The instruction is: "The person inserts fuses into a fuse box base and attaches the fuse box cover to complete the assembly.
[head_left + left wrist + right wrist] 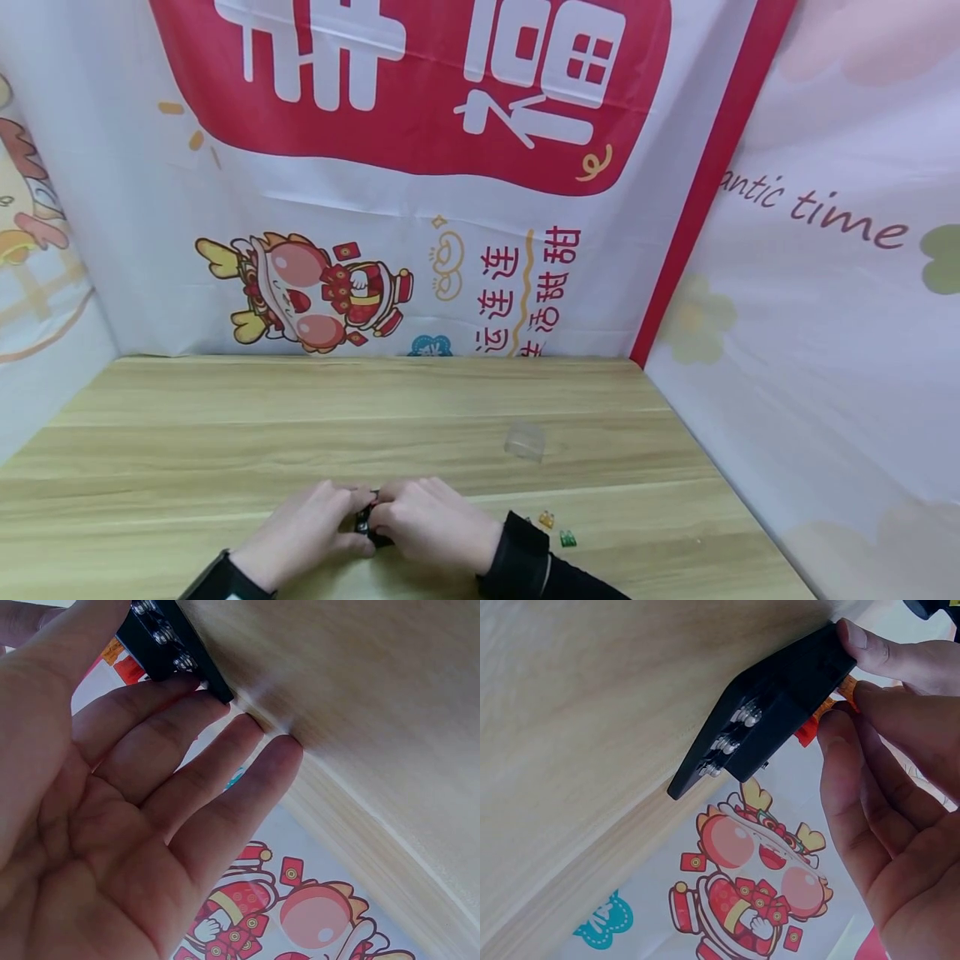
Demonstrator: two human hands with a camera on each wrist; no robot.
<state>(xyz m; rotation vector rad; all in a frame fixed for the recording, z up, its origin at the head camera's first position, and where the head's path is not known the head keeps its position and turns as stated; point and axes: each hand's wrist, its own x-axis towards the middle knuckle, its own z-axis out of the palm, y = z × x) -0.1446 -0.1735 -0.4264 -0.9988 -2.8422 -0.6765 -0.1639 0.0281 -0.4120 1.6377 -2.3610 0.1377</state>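
A small black block [787, 697] with silver bead-like studs on one face is between the two hands, low over the wooden table. My left hand [311, 525] grips it, thumb on the near side and fingers on the far side; in the left wrist view its other fingers [232, 802] stretch out along the table. From the right, my right hand [431, 521] reaches over the block. Its bunched fingertips [840, 724] pinch a small translucent orange piece [846, 686] at the block's end. A red-orange piece [808, 729] shows against the block's side.
Right of the right wrist lie a small orange piece [547, 519] and a green piece [567, 538]. Farther back stands a clear plastic box [525, 441]. Printed cloth walls [360, 192] enclose the wooden table [300, 417] at the back and sides.
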